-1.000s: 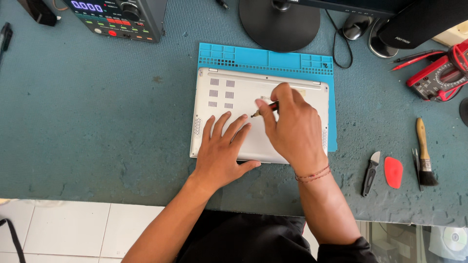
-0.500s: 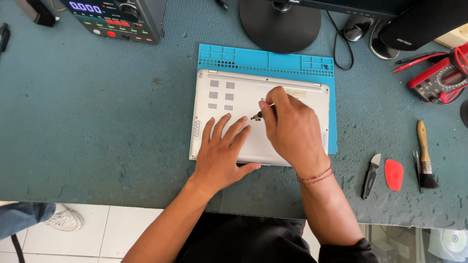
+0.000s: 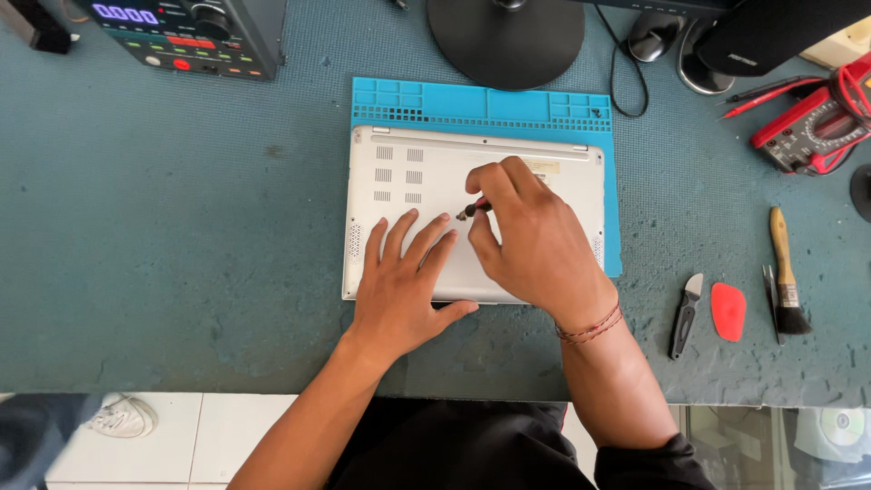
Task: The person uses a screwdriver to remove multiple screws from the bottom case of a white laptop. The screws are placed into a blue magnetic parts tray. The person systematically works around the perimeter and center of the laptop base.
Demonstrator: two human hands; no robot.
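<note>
A silver laptop (image 3: 426, 181) lies upside down on a blue work mat (image 3: 481, 102), which sits on the teal-covered bench (image 3: 181, 236); the laptop's vent slots face up near its far left corner, and the mat shows along the far edge and down the right side.

The left hand (image 3: 404, 286) lies flat on the near left part of the laptop's underside; its fingers (image 3: 399, 238) are spread wide and point away from the person, the thumb stretched out to the right along the near edge; it holds nothing and simply presses on the case.

The right hand (image 3: 535, 240) is curled over the middle of the laptop; thumb and forefinger are pinched together on a small dark screwdriver (image 3: 473, 210), whose tip points left and touches, or nearly touches, the case just beyond the left hand's fingertips; the other fingers are folded in; a red cord bracelet (image 3: 590, 327) circles the wrist.

To the right on the bench, well apart from the laptop, lie a folding knife (image 3: 685, 315), a red pick (image 3: 728, 310) and a brush (image 3: 787, 272); a red multimeter (image 3: 812, 127) sits at the far right; a round black stand base (image 3: 505, 41) stands just beyond the mat; a dark instrument with a lit display (image 3: 181, 36) is at the far left.
</note>
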